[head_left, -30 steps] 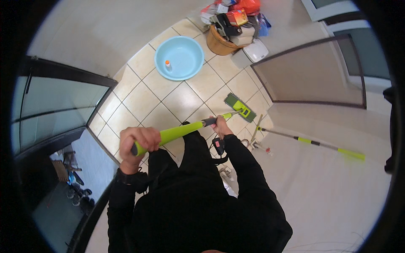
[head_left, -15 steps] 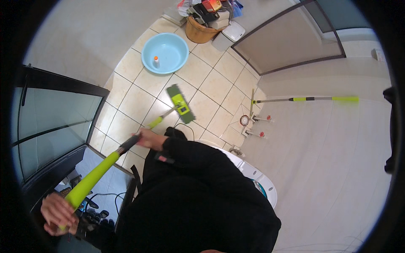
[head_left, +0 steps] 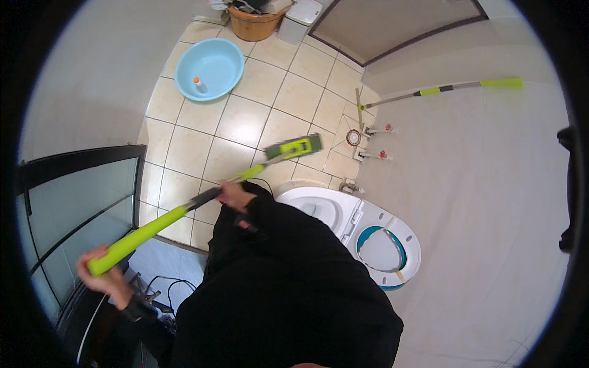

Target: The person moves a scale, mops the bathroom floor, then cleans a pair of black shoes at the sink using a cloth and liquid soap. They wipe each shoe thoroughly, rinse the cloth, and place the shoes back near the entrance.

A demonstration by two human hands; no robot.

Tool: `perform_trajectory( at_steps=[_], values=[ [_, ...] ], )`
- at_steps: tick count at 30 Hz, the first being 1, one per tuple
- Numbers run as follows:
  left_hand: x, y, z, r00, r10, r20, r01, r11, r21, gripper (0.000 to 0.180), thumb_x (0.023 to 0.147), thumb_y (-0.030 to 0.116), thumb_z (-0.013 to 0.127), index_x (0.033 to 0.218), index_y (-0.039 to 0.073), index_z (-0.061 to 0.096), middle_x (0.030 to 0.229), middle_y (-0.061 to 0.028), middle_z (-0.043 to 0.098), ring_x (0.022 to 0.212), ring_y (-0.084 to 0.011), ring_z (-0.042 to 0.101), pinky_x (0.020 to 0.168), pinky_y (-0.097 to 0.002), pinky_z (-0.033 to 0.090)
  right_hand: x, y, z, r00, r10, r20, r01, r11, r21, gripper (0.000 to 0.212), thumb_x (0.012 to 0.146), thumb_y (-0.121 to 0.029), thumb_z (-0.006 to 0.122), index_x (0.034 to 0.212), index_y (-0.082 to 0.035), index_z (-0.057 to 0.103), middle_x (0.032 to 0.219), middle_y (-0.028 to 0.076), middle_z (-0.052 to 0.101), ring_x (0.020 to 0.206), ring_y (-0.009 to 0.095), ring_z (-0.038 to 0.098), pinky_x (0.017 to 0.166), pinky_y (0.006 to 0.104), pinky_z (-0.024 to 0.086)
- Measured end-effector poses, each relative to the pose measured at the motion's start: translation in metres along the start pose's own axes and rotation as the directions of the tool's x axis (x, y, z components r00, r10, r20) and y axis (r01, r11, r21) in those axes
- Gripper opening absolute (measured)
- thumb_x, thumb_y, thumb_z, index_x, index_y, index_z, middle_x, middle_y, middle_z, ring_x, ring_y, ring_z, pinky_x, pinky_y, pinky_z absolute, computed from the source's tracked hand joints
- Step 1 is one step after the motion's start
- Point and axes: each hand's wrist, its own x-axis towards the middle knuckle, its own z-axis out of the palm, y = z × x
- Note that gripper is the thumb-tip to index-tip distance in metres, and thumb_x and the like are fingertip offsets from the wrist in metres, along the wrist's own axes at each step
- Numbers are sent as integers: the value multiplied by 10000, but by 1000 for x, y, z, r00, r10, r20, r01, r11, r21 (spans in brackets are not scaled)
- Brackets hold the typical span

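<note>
A flat mop with a bright green grip (head_left: 144, 236) and a dark green head (head_left: 294, 147) slants from lower left to the middle of the view. The end of the thick grip is in my left hand (head_left: 104, 275), whose fingers curl round it. Farther down the pole, near the black collar (head_left: 204, 197), my right hand (head_left: 236, 196) is closed on the shaft. The mop head rests on or just over the beige floor tiles (head_left: 242, 122), slightly blurred, near the toilet (head_left: 316, 205).
A light blue basin (head_left: 211, 52) with a white, orange-capped bottle (head_left: 199, 83) stands far left. Behind it are a wooden tub (head_left: 253, 26) and a white bin (head_left: 297, 24). A squeegee (head_left: 405, 97) leans on the right wall beside the floor drain (head_left: 353, 137). A glass door (head_left: 86, 202) stands left.
The mop head has swept right and swung round to lie more crosswise. My left hand has risen with the grip's end. The view has shifted, showing more of the toilet.
</note>
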Motion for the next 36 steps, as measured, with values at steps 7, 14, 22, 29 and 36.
perform_trajectory(
  at_steps=[7,14,22,29,36],
  values=[
    [-59,-87,153,907,-190,375,289,929,-229,362,979,317,296,700,109,395,522,-45,421,505,-185,444,621,-354,387,-54,116,-103,625,779,56,-152,51,987,345,878,-333,540,944,-1,474,902,135,621,842,247,634,666,388,537],
    [-12,-4,173,650,-17,760,180,975,-132,358,988,324,279,714,122,389,514,-8,404,442,-127,387,598,-315,374,-45,14,-74,666,732,144,27,-216,976,221,885,-216,452,985,-19,452,1020,166,564,967,301,594,829,467,506],
    [-57,-52,185,676,-16,737,266,938,-224,383,967,380,288,708,120,395,489,-26,415,427,-160,409,572,-335,388,-78,25,-109,583,797,156,-42,-163,986,295,859,-211,537,1035,17,475,979,190,607,845,311,619,752,415,515],
    [-59,-11,156,753,-68,654,186,976,-113,362,987,331,296,711,125,408,531,-13,450,461,-132,448,610,-331,406,-70,27,-77,709,697,104,-139,-6,990,320,948,-295,371,1051,-15,487,995,165,609,869,295,615,783,411,528],
    [-42,36,134,783,144,604,-42,983,-180,285,953,305,344,724,143,391,555,5,433,508,-109,418,665,-321,362,18,-2,-61,728,684,46,-102,41,994,209,903,-209,474,952,-6,474,916,147,559,812,310,620,675,495,548]
  ],
)
